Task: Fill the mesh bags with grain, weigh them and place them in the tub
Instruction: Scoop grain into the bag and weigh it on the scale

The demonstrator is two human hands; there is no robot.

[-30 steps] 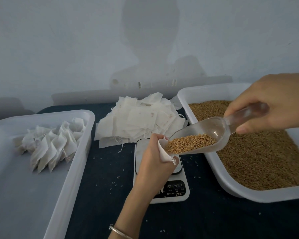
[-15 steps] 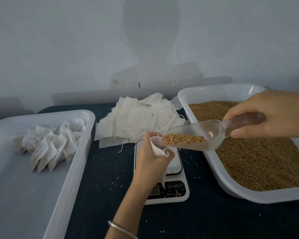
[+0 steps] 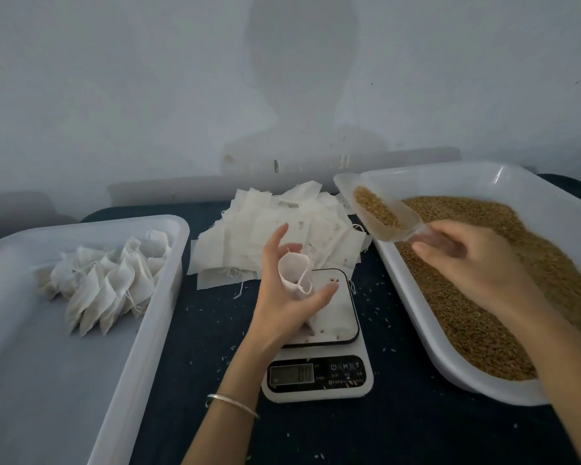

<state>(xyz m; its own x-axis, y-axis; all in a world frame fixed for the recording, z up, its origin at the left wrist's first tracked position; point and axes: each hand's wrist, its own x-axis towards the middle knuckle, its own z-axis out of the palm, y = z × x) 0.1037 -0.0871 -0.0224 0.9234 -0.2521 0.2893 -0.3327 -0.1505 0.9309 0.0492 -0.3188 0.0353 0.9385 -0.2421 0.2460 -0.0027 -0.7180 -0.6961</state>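
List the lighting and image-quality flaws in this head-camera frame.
Head view: dim, bluish light; a soft head-and-shoulders shadow falls on the wall; a glare streak marks the grain tub's far corner; the right hand and scoop are motion-blurred; the scale display is unreadable; wide-angle distortion bows the tub edges.

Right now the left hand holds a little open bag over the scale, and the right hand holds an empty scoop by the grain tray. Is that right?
Not quite. The scoop in the right hand is not empty: the head view shows grain in it. The rest holds: the left hand holds the open bag over the scale, beside the grain tray.
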